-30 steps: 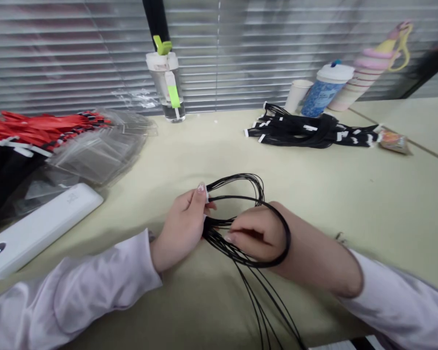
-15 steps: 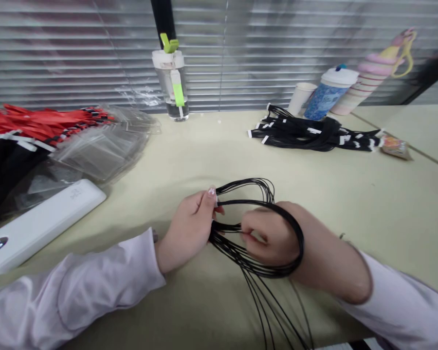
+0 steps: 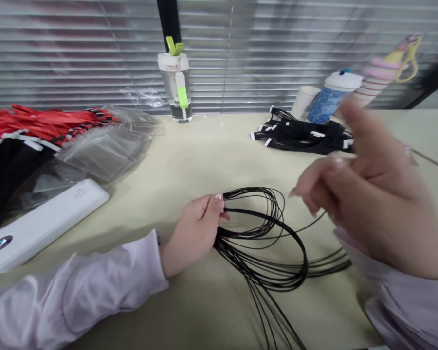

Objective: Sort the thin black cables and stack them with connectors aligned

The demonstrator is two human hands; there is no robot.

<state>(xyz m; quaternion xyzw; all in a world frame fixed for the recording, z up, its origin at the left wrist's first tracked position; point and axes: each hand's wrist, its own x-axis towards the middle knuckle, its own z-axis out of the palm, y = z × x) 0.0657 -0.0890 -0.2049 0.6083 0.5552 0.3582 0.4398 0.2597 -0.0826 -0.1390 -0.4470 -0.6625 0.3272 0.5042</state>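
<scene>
L hand (image 3: pixel 193 228) clamps thin blk cords (image 3: pixel 253 272), coiled in oval loops; R hand (image 3: pixel 379 204) half-curled, blurred, any held item indiscernible.

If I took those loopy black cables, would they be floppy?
Probably floppy: thin strands of the black cables trail loosely from the left hand. They may also spring open a bit, since they curve in round loops.

"Where has our right hand (image 3: pixel 375 209) gone?"
"We've lifted it up and right, away from the looped black cords (image 3: pixel 305 265); now it blocks the right end of our black bundle (image 3: pixel 330 139)."
</scene>
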